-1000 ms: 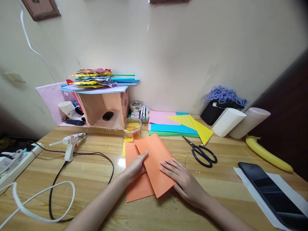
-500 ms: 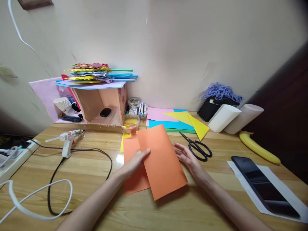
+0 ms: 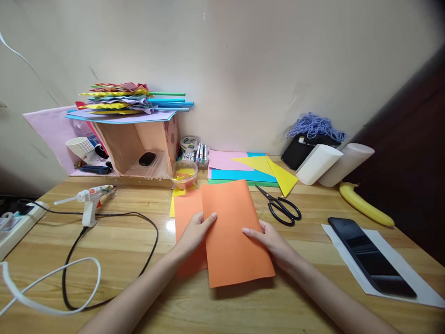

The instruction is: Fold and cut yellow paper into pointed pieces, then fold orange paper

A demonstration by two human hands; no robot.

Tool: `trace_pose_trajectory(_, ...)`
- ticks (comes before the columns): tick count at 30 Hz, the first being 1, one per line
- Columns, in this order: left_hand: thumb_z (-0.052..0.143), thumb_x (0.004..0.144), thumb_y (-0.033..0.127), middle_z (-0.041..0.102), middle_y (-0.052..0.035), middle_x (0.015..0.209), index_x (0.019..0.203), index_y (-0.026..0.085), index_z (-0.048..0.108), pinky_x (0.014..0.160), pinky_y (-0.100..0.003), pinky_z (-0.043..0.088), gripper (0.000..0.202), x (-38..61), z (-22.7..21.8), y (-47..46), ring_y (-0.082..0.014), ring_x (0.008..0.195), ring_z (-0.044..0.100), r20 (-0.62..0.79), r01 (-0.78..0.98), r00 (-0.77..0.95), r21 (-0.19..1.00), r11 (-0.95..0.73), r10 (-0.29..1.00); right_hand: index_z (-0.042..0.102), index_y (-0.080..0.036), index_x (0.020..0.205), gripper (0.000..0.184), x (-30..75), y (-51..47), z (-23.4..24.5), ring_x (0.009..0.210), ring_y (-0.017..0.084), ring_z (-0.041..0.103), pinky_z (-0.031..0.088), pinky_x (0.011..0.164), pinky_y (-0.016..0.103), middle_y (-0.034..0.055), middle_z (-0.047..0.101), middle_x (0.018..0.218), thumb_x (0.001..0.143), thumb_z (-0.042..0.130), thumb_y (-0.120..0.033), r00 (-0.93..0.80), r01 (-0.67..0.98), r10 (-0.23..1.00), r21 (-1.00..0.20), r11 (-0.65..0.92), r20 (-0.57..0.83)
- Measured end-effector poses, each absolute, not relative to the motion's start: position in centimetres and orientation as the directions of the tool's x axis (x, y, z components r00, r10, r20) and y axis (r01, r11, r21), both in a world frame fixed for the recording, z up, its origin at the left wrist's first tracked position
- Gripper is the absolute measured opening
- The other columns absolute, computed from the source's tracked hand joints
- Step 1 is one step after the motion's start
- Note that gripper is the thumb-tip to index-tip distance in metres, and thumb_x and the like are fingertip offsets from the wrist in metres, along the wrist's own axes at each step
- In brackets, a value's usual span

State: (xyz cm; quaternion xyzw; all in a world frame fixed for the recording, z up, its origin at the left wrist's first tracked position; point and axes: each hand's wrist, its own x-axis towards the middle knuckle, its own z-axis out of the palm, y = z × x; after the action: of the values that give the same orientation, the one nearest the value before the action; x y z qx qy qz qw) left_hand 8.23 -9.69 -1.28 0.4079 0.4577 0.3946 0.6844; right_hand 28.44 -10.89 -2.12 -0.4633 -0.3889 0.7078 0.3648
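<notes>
A folded sheet of orange paper [image 3: 232, 250] is held a little above the table, its fold toward the right. My left hand [image 3: 196, 229] grips its left edge, thumb on top and the fingers hidden behind. On the right edge, my right hand [image 3: 273, 241] closes too, thumb lying on the front face. Another orange sheet [image 3: 187, 199] lies flat on the table beneath, partly covered by the held one and my left hand. Black-handled scissors [image 3: 283, 208] rest just beyond my right hand, blades pointing back left.
A white glue gun [image 3: 91, 204] with looping cables stands at left. Behind are an open cardboard box [image 3: 135, 148], a plastic tub [image 3: 184, 174] of scraps and coloured sheets [image 3: 239, 175]. At right are paper rolls [image 3: 320, 164], a banana [image 3: 365, 204] and a phone [image 3: 371, 255].
My right hand has moved in from beside the paper and taken hold of its right edge. The folded sheet has turned more upright. The view has shifted slightly.
</notes>
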Motion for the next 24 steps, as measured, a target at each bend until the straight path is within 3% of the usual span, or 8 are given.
trace_pose_trajectory(8,0.059,0.076,0.040,0.068,-0.0114,0.098,0.103,0.013,0.060,0.078,-0.038,0.049,0.039,8.3,-2.0,-9.8,-0.0276,0.088,0.063,-0.288,-0.197,0.237,0.921,0.336,0.928,0.055,-0.013,0.110,0.059,28.2,-11.0,-3.1,0.088,0.029,0.064,0.053,0.075,0.040,0.0134,0.065,0.105,0.062,0.071,-0.044,-0.292,-0.151,0.880,-0.891,-0.428,-0.374)
trace_pose_trajectory(24,0.055,0.077,0.044,0.066,-0.0126,0.104,0.105,0.012,0.058,0.075,-0.036,0.050,0.042,8.1,-2.5,-9.6,-0.0272,0.089,0.063,-0.277,-0.183,0.233,0.929,0.322,0.932,0.056,-0.012,0.110,0.051,27.9,-11.4,-2.2,0.093,0.028,0.063,0.050,0.083,0.042,0.0136,0.065,0.106,0.068,0.069,-0.037,-0.337,-0.179,0.866,-0.878,-0.443,-0.368)
